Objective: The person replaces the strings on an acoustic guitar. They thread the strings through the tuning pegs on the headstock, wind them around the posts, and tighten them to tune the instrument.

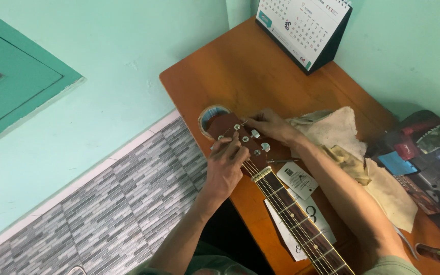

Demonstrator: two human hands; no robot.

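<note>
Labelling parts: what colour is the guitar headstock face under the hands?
Dark reddish-brown headstock, with silver tuning posts; the head view, the only one, shows it.

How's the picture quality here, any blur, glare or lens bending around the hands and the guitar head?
Head view: soft, even light, with no hard glare on the table; the left hand and right hand at the guitar headstock are reasonably sharp, though fine strings are hard to trace; wide-angle bending tilts the wall tiles and calendar; a dim shadow falls behind the calendar.
</note>
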